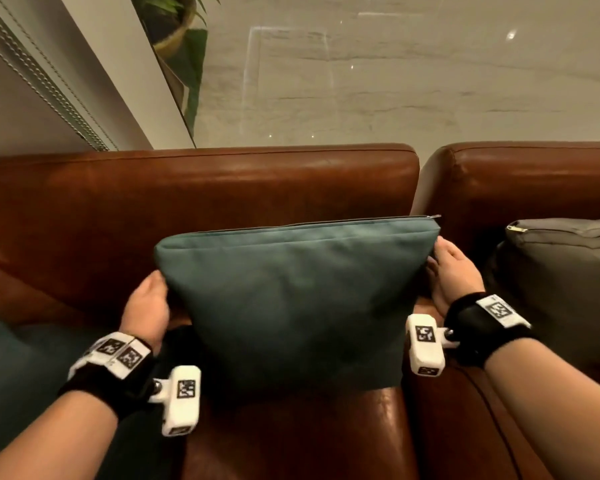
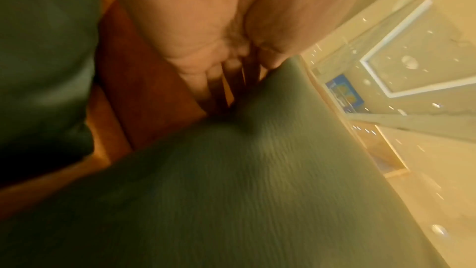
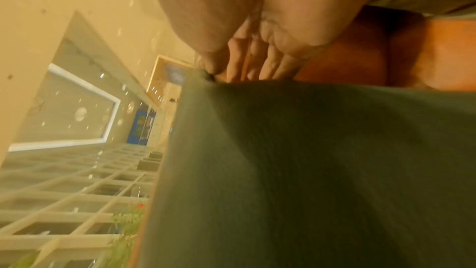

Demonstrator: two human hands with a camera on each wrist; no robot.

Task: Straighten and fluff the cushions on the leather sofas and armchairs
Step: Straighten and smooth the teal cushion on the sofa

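Observation:
A teal cushion stands upright on the seat of a brown leather sofa, zip edge on top, leaning toward the backrest. My left hand holds its left edge, fingers tucked behind the fabric. My right hand holds the upper right edge near the zip, thumb at the corner and fingers behind. Both wrist views are blurred.
A grey cushion leans in the neighbouring leather seat at the right. Another teal cushion lies on the sofa at the left. Behind the backrest are pale marble flooring and a potted plant.

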